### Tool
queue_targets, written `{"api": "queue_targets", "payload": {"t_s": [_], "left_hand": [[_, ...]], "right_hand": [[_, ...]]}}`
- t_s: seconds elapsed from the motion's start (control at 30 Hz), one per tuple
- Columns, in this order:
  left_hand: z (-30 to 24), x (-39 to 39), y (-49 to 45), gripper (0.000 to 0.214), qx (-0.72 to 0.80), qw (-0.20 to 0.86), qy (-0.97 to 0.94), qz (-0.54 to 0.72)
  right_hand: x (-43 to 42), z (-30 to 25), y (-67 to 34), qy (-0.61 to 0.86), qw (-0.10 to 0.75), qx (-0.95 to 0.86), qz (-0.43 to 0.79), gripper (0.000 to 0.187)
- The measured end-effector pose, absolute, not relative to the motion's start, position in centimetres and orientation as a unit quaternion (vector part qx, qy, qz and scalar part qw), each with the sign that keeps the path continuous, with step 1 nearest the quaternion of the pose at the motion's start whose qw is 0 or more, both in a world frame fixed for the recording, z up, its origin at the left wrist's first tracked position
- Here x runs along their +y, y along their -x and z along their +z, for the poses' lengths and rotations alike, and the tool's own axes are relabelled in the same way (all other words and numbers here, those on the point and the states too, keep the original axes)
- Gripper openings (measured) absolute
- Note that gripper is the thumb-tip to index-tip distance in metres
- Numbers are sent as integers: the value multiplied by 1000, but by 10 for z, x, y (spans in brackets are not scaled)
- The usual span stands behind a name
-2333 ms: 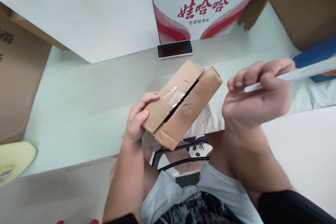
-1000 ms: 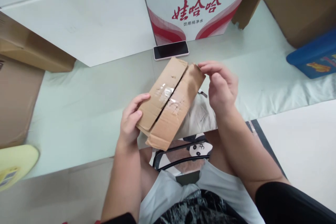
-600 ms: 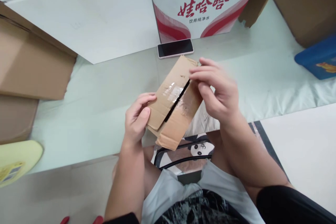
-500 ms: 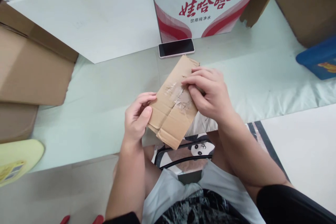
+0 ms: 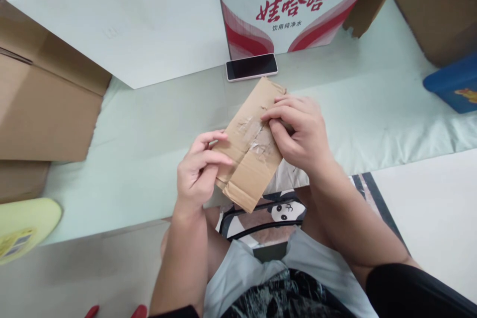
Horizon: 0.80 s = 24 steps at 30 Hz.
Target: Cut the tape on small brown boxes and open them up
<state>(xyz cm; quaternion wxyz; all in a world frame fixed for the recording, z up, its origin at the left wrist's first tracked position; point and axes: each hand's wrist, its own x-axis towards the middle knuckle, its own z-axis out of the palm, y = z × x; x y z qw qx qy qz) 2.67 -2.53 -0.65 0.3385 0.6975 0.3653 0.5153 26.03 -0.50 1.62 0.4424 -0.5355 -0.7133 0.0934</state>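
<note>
With the box (image 5: 250,178) slanted between both hands near the phone (image 5: 252,67), the right hand (image 5: 302,131) grasping its edge and the left (image 5: 197,171) touching one end (grip unclear), uneven pressing could crease the flaps (image 5: 248,109).

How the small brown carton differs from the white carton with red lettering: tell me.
Colour: the small carton is brown; the white carton is printed in red.
Size: the small carton looks much smaller than the white carton.
Handling: the small carton has the left hand and right hand on it; the white carton stands untouched.
Shared: both are boxes.
</note>
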Motion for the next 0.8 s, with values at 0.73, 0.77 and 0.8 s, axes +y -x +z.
{"api": "queue_targets", "payload": {"t_s": [0.73,0.77,0.8], "left_hand": [[5,-27,-18,23,334,406,-733,431],[6,-27,-18,24,336,407,-732,430],[6,-27,-17,25,341,406,-728,434]], "right_hand": [[-2,-10,-272,561,540,-602,174,34],[-2,-10,-273,562,538,-605,172,34],[-2,-10,-273,563,536,-607,166,34]]}}
